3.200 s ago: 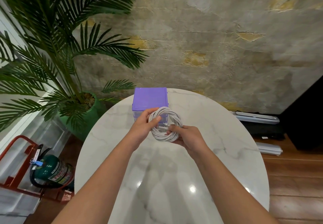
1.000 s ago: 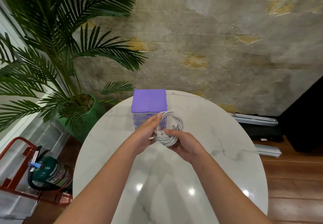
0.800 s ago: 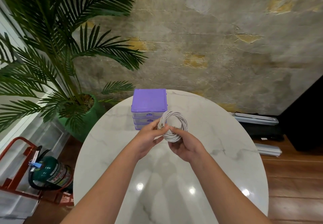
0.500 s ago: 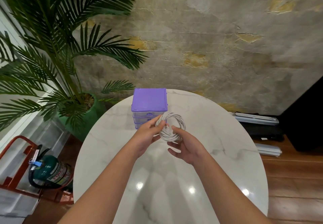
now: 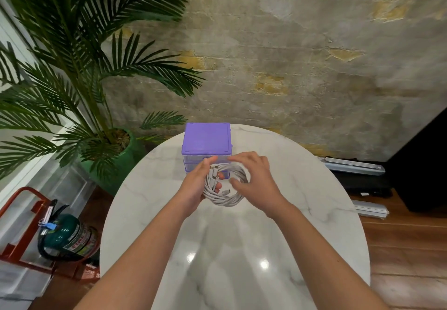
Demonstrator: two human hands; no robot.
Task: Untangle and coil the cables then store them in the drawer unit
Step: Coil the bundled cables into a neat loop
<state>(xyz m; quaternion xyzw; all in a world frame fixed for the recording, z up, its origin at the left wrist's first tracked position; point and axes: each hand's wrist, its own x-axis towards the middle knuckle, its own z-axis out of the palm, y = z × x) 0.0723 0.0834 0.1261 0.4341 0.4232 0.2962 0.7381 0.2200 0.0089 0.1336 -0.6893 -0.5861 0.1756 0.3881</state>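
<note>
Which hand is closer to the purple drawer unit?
Right, narrowly. The right hand reaches over the cable coil, fingertips before the purple drawer unit; the left hand grips the coil slightly nearer the person.

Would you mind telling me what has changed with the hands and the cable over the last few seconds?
The right hand let go of the coiled white cable and now curves over it; the left hand keeps its grip. The purple drawer unit has not moved.

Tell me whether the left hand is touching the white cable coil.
Touching. The head view shows the left hand gripping the coil's left side, thumb over the strands and fingers showing through the loop.
</note>
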